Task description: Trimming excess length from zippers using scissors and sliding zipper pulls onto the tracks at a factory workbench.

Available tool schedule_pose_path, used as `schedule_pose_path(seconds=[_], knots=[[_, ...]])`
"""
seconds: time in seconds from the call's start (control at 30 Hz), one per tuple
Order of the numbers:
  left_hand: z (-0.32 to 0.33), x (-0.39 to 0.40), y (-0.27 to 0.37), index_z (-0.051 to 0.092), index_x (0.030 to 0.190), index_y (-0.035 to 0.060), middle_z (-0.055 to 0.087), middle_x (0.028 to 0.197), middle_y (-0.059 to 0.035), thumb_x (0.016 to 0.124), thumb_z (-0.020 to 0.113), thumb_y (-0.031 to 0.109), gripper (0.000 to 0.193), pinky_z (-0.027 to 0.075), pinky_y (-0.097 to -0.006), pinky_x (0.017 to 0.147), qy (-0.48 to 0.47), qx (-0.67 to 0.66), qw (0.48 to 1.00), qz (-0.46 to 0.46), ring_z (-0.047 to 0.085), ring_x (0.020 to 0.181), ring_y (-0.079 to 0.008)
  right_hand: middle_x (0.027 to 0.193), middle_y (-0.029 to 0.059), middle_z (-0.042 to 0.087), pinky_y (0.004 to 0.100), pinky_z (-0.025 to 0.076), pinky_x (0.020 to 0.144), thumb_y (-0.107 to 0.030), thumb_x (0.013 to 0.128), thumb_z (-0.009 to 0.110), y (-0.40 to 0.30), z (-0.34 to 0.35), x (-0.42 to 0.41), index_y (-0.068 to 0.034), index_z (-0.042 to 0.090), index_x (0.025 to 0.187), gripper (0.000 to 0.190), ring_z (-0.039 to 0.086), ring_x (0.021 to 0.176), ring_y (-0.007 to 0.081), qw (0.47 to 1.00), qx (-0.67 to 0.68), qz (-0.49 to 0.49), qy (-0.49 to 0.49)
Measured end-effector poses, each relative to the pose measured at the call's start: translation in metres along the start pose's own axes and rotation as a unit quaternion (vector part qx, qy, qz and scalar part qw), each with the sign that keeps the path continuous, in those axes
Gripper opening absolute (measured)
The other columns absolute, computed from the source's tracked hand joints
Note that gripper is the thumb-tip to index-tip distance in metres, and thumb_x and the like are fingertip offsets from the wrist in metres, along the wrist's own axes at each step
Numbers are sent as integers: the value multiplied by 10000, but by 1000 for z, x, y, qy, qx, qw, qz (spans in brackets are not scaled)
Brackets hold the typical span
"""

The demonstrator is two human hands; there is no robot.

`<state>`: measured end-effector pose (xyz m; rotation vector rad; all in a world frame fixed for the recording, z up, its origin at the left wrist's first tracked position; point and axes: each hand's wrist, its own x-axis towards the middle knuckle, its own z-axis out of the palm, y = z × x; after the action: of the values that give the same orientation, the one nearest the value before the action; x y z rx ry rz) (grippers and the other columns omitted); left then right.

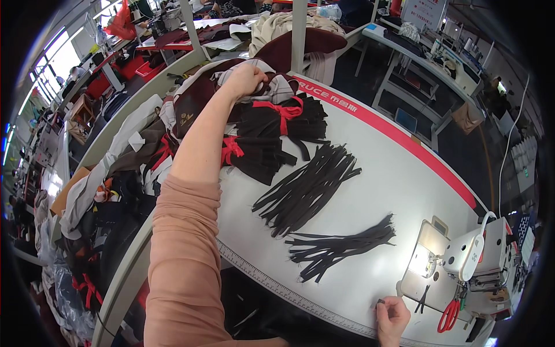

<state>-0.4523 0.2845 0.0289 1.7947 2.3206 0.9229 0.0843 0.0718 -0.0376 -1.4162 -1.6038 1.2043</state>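
Note:
At the far side of the sewing table, my left hand (246, 81) reaches over a heap of maroon and plaid cloth (279, 90). Its fingers are curled down at the plaid cloth, and whether they grip it is hidden. My right hand (393, 319) is by the table's near edge, thumb and finger pinched on a small black fabric piece (380, 301). Between the hands lie two loose piles of narrow black fabric strips, a larger pile (308, 188) and a smaller pile (342, 249). Beyond them sit black fabric bundles (260, 121) tied with red strips (286, 112).
A sewing machine (468, 256) with its lamp lit stands at the right, red-handled scissors (449, 315) beside it. A printed ruler (286, 295) follows the table's near edge. Cloth (112, 156) is heaped along the left. Other workbenches (403, 43) stand beyond.

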Motion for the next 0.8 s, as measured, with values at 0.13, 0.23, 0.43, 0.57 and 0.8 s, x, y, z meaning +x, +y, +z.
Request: schedule_pose_path(seconds=[0.13, 0.23, 0.43, 0.57, 0.8], knots=[[-1, -1, 1, 684, 838, 71, 629, 755, -174, 808, 516, 179, 202, 466, -343, 696, -4, -9, 1000, 1, 611, 732, -287, 625, 13, 561, 154, 385, 492, 5, 789, 596, -1, 0, 0, 15, 543, 789, 54, 488, 539, 35, 1000, 7, 12, -3], [-1, -1, 1, 682, 846, 70, 630, 764, -175, 809, 516, 178, 201, 465, -343, 700, -9, -10, 1000, -10, 611, 738, -287, 618, 10, 550, 155, 388, 497, 11, 789, 592, 1, 0, 0, 15, 542, 790, 51, 490, 540, 38, 1000, 13, 2, -2], [1, -1, -2, 681, 841, 65, 632, 764, -172, 813, 515, 176, 201, 464, -343, 706, 0, -8, 1000, 9, 613, 742, -284, 615, 8, 542, 158, 391, 501, 24, 790, 583, -2, 0, 0, 18, 539, 791, 44, 484, 535, 41, 1000, 15, 25, -3], [2, 1, -6, 672, 872, 60, 631, 743, -131, 828, 523, 196, 206, 450, -315, 674, -2, -4, 1000, 21, 591, 702, -227, 618, 6, 540, 159, 389, 500, 27, 791, 580, -2, 0, 0, 18, 540, 793, 41, 482, 535, 40, 1000, 22, 16, -3], [-1, 0, -10, 658, 917, 61, 627, 751, -96, 848, 513, 213, 221, 436, -293, 654, -8, 1, 999, 51, 568, 691, -178, 614, 1, 535, 167, 399, 522, 28, 789, 582, 3, -1, 0, 20, 541, 795, 42, 478, 538, 43, 1000, 22, 9, -7]])
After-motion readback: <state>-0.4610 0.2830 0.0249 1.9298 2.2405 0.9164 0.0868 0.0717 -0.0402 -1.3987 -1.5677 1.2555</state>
